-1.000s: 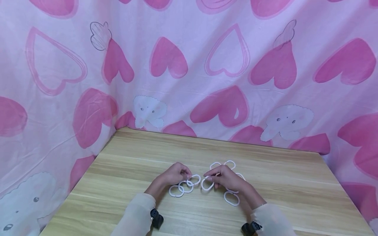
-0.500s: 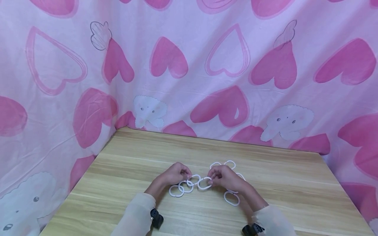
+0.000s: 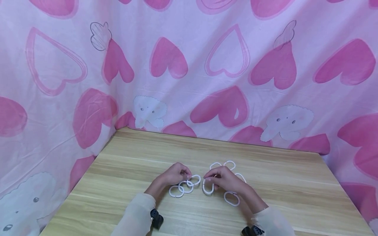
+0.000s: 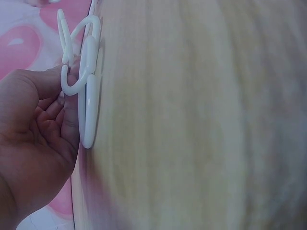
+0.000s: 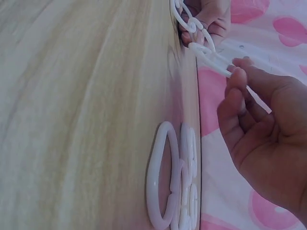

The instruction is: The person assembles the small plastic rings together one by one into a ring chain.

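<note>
White oval plastic links, each with a small slit, are what both hands work on. My left hand (image 3: pixel 176 173) pinches the end link (image 3: pixel 200 180) of a short chain of three between thumb and fingers. The chain's other end link (image 3: pixel 176 196) lies on the table toward me. A little to the right, my right hand (image 3: pixel 226 179) pinches a single link (image 3: pixel 208 193) by its upper part, its lower loop hanging down. In the head view a narrow gap separates this link from the chain. The right wrist view shows the fingertips (image 5: pixel 238 76) on the single link, partly covering it.
Several loose white links lie around the right hand, one link (image 3: pixel 233 205) on its near side and another link (image 3: pixel 229 161) beyond it. The hand partly hides some. The wooden table (image 3: pixel 124 186) meets a pink heart-patterned curtain (image 3: pixel 200 59) at the back and left.
Half a second ago the right hand's link overlapped the chain's end link in the head view. Now it is back to the right, apart and turned more upright. The left hand stays put.
</note>
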A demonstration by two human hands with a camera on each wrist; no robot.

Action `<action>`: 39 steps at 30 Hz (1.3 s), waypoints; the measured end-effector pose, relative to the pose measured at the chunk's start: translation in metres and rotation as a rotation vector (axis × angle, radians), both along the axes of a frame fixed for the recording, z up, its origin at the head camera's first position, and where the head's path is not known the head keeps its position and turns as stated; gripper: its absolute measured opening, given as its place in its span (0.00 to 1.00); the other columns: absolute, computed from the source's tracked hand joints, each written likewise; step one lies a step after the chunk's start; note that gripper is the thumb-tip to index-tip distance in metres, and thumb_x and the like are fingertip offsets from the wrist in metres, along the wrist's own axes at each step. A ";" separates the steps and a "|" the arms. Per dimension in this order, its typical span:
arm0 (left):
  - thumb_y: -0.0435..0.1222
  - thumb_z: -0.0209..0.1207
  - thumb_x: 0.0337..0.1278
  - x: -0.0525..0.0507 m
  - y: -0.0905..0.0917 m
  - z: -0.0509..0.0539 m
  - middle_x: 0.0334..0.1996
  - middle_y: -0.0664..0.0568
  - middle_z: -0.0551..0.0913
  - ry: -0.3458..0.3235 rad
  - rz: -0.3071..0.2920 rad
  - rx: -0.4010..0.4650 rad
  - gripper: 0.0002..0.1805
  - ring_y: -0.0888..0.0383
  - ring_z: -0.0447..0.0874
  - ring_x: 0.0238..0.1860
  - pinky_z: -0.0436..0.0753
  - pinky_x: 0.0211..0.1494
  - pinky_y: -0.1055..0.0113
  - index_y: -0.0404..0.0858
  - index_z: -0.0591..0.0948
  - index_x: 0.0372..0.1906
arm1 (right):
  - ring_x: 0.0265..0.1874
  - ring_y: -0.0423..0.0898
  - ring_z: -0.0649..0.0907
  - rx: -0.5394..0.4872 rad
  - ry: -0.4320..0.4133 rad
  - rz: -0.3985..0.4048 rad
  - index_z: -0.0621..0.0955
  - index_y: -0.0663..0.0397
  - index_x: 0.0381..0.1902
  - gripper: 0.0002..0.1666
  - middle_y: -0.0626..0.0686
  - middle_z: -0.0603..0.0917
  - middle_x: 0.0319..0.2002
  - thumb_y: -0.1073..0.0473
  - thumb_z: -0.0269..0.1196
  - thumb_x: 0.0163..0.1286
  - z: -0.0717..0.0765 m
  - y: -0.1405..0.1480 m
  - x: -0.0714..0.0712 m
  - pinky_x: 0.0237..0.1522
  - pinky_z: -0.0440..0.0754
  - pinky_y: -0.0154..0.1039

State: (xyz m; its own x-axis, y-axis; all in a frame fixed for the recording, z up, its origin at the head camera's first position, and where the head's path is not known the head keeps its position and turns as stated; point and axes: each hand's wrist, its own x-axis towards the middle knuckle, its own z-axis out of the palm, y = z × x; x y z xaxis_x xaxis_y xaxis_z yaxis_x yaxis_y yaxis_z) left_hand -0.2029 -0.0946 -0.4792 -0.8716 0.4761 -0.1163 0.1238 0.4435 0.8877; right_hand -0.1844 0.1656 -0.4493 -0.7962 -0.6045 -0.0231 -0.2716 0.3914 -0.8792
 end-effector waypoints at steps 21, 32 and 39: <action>0.26 0.60 0.63 -0.001 0.000 0.002 0.29 0.44 0.88 0.021 -0.014 -0.029 0.06 0.63 0.78 0.30 0.76 0.37 0.73 0.29 0.87 0.36 | 0.21 0.30 0.80 -0.051 0.064 -0.057 0.86 0.68 0.37 0.05 0.66 0.89 0.30 0.69 0.65 0.67 -0.004 -0.029 0.008 0.24 0.81 0.29; 0.25 0.60 0.61 -0.001 0.001 0.004 0.30 0.46 0.89 0.017 -0.017 -0.061 0.07 0.63 0.78 0.32 0.76 0.41 0.72 0.31 0.88 0.35 | 0.21 0.27 0.76 0.071 0.245 -0.083 0.88 0.60 0.31 0.03 0.55 0.89 0.24 0.69 0.68 0.63 -0.007 -0.039 0.009 0.23 0.76 0.26; 0.26 0.61 0.62 -0.001 0.000 0.004 0.30 0.46 0.89 -0.006 -0.022 -0.064 0.05 0.62 0.79 0.32 0.77 0.41 0.71 0.31 0.88 0.36 | 0.22 0.26 0.77 0.104 0.300 -0.116 0.89 0.57 0.31 0.03 0.51 0.89 0.24 0.68 0.69 0.62 -0.011 -0.042 0.008 0.25 0.79 0.26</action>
